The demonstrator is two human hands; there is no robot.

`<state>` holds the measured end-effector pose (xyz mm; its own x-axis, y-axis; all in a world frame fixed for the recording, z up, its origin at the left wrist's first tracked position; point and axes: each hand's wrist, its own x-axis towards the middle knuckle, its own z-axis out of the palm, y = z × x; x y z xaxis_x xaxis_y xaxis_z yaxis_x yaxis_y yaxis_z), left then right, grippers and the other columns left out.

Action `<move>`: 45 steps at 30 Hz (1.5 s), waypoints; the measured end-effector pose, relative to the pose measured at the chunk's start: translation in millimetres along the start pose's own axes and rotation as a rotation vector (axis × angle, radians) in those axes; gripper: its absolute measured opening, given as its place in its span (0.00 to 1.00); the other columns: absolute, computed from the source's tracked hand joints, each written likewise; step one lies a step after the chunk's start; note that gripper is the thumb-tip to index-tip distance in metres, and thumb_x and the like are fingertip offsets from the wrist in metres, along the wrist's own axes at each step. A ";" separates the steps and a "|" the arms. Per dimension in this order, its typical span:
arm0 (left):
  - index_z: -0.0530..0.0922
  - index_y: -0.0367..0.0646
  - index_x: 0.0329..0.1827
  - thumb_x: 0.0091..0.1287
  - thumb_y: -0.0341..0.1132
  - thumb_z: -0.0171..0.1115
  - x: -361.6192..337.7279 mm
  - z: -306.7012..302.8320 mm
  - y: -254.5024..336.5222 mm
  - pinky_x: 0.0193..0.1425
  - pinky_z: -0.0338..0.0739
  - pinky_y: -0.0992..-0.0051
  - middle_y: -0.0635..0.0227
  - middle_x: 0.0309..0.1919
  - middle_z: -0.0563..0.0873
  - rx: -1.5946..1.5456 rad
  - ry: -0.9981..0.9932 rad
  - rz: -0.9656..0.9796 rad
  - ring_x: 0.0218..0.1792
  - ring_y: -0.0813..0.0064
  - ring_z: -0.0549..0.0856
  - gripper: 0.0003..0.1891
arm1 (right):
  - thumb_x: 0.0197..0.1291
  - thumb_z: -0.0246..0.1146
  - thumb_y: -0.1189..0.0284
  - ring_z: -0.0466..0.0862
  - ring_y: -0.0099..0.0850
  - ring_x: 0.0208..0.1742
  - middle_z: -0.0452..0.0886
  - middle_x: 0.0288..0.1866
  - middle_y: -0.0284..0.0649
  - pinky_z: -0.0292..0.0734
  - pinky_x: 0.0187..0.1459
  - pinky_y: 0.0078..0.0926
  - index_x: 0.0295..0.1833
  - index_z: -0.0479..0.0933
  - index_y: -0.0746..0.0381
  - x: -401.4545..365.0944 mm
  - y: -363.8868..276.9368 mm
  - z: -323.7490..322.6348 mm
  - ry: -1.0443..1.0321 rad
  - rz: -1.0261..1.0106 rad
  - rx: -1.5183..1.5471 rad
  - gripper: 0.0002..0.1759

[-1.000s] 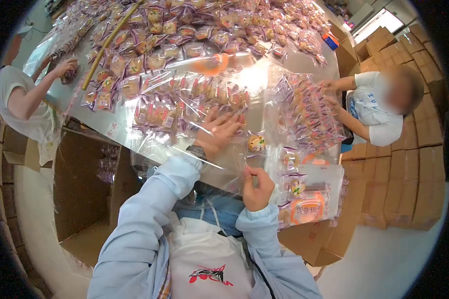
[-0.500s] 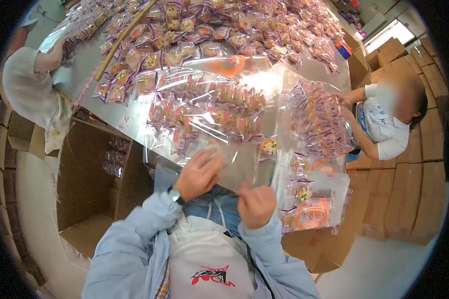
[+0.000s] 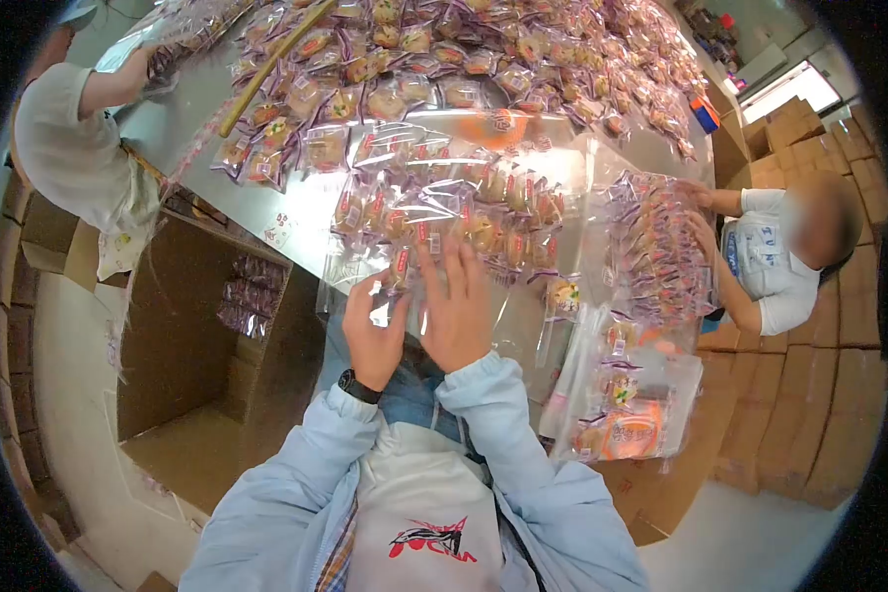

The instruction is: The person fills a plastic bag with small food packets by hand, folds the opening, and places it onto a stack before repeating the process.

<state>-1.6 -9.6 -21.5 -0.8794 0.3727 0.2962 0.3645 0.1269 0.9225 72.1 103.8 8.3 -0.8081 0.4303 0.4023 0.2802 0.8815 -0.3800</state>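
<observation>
A large clear plastic bag (image 3: 503, 331) lies on the near side of the table, with rows of small wrapped pastries (image 3: 483, 227) inside it. My right hand (image 3: 456, 311) rests flat on the bag, fingers stretched towards the near row. Beside it, my left hand (image 3: 373, 335) has thumb and fingers apart at the bag's near edge, just below one wrapped pastry (image 3: 400, 268). Whether the left fingertips pinch any film is hard to see. One loose wrapped pastry (image 3: 563, 296) sits to the right of the bag.
Loose wrapped pastries (image 3: 444, 59) cover the far table, with a wooden stick (image 3: 276, 64) across them. An open carton (image 3: 183, 365) stands at left. A co-worker (image 3: 775, 247) at right handles another filled bag (image 3: 656, 247); another person (image 3: 74, 148) works at far left.
My right hand has moved up and left from the near edge onto the bag, its fingers straightening. My left hand has shifted slightly down, and its fingers have spread apart.
</observation>
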 end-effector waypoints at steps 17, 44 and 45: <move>0.83 0.39 0.65 0.58 0.22 0.72 52.3 1.3 -5.5 0.66 0.77 0.54 0.54 0.64 0.83 0.262 -0.294 0.482 0.62 0.53 0.82 0.28 | 0.56 0.70 0.73 0.73 0.50 0.72 0.79 0.64 0.41 0.68 0.74 0.56 0.61 0.87 0.51 39.6 40.3 -18.0 0.120 -0.109 -0.129 0.24; 0.77 0.50 0.75 0.63 0.35 0.72 89.8 13.1 -2.7 0.80 0.64 0.51 0.66 0.72 0.81 0.726 -0.497 0.552 0.76 0.58 0.74 0.33 | 0.65 0.64 0.69 0.81 0.48 0.65 0.83 0.61 0.49 0.75 0.67 0.49 0.65 0.80 0.61 73.7 67.2 -16.0 0.007 -0.216 -0.321 0.22; 0.78 0.50 0.75 0.62 0.36 0.72 90.1 15.3 -8.0 0.79 0.65 0.52 0.66 0.72 0.81 0.728 -0.451 0.581 0.75 0.58 0.75 0.33 | 0.66 0.62 0.70 0.81 0.47 0.66 0.83 0.61 0.49 0.75 0.67 0.49 0.66 0.80 0.61 74.2 69.5 -14.4 0.028 -0.341 -0.475 0.23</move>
<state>-79.0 37.0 -6.0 -0.3672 0.8448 0.3891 0.9248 0.2870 0.2496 39.1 199.8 23.7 -0.8814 0.1058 0.4605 0.2131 0.9588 0.1878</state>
